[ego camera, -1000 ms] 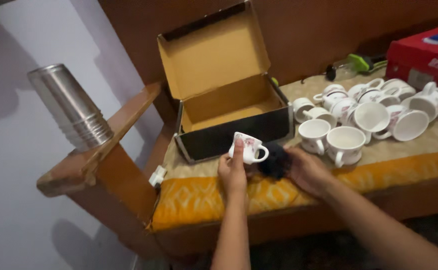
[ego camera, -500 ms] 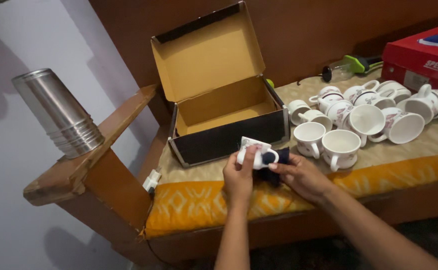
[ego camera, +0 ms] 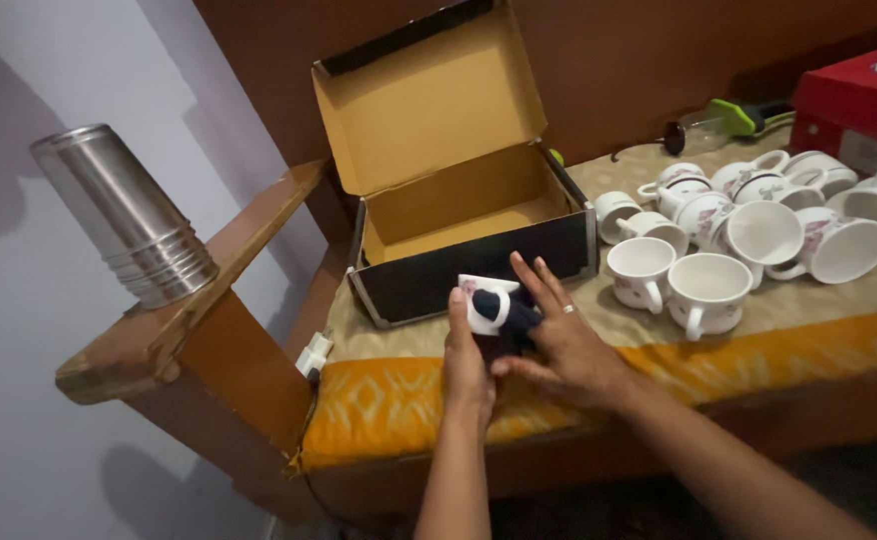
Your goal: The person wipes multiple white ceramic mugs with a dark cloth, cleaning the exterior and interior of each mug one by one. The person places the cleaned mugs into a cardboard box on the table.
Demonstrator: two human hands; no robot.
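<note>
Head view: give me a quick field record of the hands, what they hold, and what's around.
left hand: grips a white cup from the side
right hand: presses a dark cloth against the cup
box: open cardboard, lid up, behind the cup
other cups: clustered right of the box on the cushion
steel tumbler: on the wooden armrest, far left

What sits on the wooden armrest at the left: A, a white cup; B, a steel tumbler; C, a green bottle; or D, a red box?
B: a steel tumbler stands on the wooden armrest, away from the cups and the box.
</note>
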